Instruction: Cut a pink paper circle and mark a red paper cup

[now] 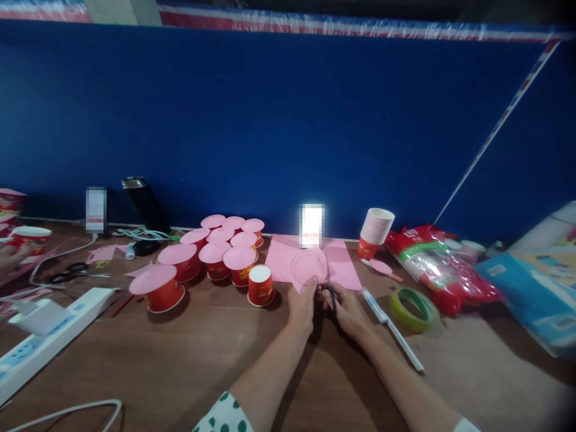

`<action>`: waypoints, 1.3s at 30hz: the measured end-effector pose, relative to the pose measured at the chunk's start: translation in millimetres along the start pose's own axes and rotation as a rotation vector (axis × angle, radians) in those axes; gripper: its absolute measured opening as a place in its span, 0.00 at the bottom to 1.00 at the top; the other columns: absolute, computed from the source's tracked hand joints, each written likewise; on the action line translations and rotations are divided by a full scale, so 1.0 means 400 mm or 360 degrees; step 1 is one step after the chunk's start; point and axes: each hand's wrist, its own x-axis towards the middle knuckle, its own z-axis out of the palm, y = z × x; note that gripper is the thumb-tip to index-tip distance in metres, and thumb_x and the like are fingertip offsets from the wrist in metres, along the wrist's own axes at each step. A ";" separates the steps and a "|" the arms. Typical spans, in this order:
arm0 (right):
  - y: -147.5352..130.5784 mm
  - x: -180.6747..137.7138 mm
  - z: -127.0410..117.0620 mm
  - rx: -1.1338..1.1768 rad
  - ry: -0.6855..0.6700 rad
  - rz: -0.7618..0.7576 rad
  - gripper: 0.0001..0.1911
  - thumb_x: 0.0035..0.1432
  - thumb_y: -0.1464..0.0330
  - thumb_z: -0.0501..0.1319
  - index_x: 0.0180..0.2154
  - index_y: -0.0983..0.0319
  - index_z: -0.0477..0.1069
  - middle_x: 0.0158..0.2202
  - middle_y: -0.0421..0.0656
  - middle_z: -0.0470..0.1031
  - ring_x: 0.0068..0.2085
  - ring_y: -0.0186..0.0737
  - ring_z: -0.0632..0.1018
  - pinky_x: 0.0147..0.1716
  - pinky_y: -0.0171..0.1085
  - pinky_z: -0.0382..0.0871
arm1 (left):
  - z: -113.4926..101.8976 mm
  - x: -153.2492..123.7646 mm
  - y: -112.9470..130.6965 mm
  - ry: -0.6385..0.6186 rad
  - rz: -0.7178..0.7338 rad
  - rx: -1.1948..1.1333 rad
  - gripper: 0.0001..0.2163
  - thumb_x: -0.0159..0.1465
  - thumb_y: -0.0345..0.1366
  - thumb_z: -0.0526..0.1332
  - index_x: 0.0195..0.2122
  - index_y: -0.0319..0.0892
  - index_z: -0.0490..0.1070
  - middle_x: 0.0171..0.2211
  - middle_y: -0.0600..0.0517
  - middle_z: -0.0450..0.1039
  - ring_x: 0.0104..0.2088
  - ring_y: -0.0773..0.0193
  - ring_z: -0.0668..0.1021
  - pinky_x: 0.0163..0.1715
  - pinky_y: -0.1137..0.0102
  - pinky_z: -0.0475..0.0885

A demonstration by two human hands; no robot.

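My left hand (302,305) is closed in a pinch on the near edge of a pink paper piece (308,266) with a circle marked on it. Close beside it, my right hand (348,307) is wrapped around dark-handled scissors (330,287), whose blades point up into the pink paper. A larger pink sheet (342,264) lies flat under and behind the piece. An upside-down red paper cup (260,285) stands just left of my left hand.
Several inverted red cups topped with pink discs (215,255) cluster at the left. A stack of cups (375,231), a bagged cup pack (432,264), a green tape roll (414,307), a white pen (391,327), a power strip (54,327) and black scissors (74,273) lie around.
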 end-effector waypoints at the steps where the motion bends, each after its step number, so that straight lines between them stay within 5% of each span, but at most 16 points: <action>1: 0.000 0.000 0.000 -0.0002 -0.0004 -0.0001 0.17 0.55 0.57 0.56 0.36 0.65 0.70 0.21 0.37 0.66 0.23 0.31 0.65 0.22 0.30 0.59 | -0.002 0.001 -0.002 -0.0032 0.0024 0.0007 0.18 0.45 0.43 0.68 0.28 0.31 0.73 0.22 0.46 0.74 0.22 0.62 0.77 0.21 0.71 0.71; 39: 0.023 0.005 -0.004 0.0018 -0.0003 -0.0009 0.13 0.54 0.60 0.56 0.33 0.64 0.67 0.20 0.37 0.64 0.23 0.31 0.64 0.22 0.30 0.57 | -0.007 0.003 -0.001 -0.0026 0.0061 0.0082 0.17 0.45 0.43 0.68 0.28 0.33 0.71 0.20 0.49 0.72 0.20 0.65 0.75 0.20 0.72 0.70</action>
